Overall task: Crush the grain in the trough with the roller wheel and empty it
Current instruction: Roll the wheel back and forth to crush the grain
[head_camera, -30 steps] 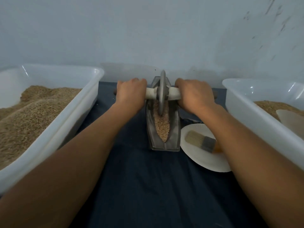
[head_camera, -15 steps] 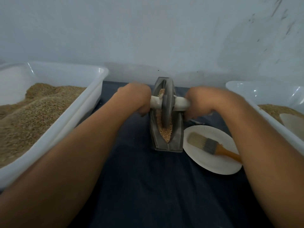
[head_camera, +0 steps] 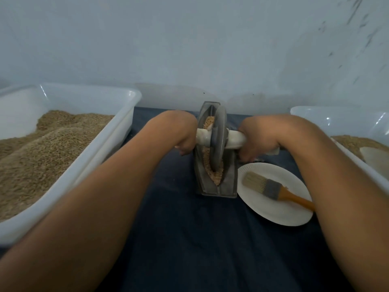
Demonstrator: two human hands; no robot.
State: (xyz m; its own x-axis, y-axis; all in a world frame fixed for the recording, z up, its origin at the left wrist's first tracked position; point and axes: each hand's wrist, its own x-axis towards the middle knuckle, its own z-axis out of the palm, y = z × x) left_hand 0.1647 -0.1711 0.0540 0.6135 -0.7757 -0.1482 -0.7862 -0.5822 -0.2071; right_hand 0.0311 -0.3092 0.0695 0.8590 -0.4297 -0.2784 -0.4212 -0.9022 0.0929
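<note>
Both hands clamped on roller wheel axle (fingers hidden), trough grain partly blocked

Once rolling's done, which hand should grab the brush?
Probably right. The right hand grips the roller's white handle directly beyond the wooden-handled brush on the white paper plate.

The trough is dull grey metal, and the wheel in it is the same grey. Its handle is off-white. The grain is tan, paler and pinkish at the near end. Both tubs are translucent white, filled with golden-brown grain. The plate is plain white. The brush has beige bristles, a grey band and an orange handle. The tabletop is dark navy; the wall is pale blue-grey with dark scuffs.
</note>
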